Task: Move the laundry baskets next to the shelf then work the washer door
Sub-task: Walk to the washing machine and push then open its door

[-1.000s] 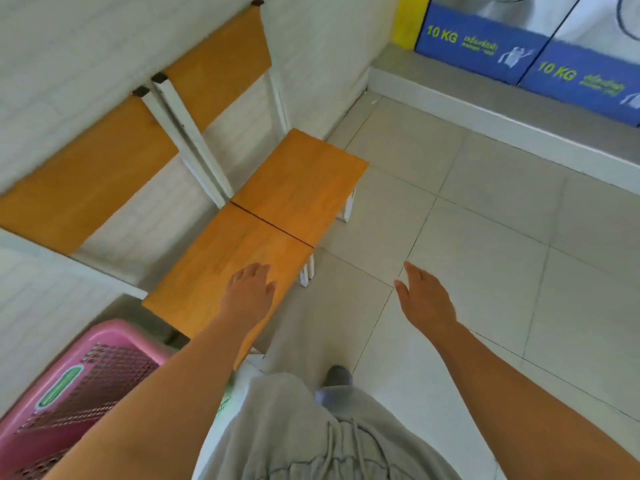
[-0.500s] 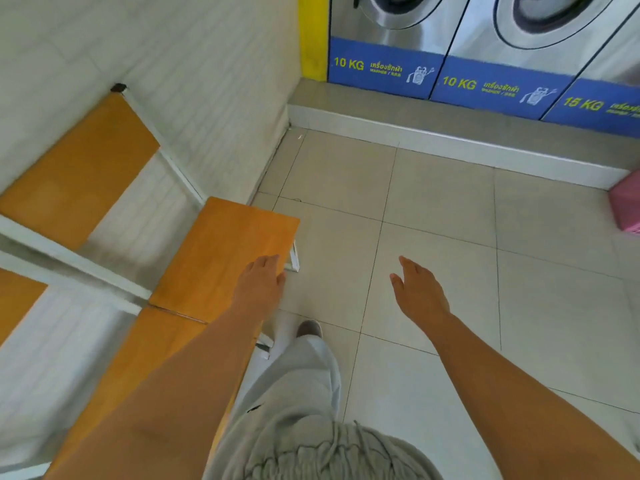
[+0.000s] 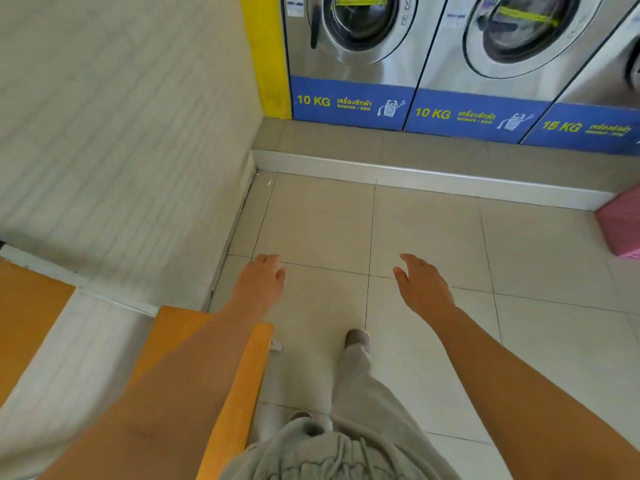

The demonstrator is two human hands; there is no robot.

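Note:
My left hand [image 3: 259, 285] and my right hand [image 3: 423, 289] hang out in front of me over the tiled floor, both empty with fingers loosely apart. Ahead stand steel front-loading washers on a raised step. The leftmost washer door [image 3: 360, 22] and the second washer door [image 3: 519, 29] are round, glass-fronted and closed. A pink laundry basket [image 3: 621, 225] shows only as a corner at the right edge, on the floor against the step. Both hands are well short of the washers.
An orange wooden bench seat [image 3: 239, 382] with a white frame stands at lower left along the white tiled wall [image 3: 121, 133]. A grey raised step [image 3: 415, 157] runs under the machines. A yellow pillar [image 3: 265, 57] marks the corner. My foot [image 3: 356, 337] is on the floor.
The view has swung from the bench toward the washers, which are closer now. The pink basket at lower left has left view; another pink basket appears at right. Both hands stay empty.

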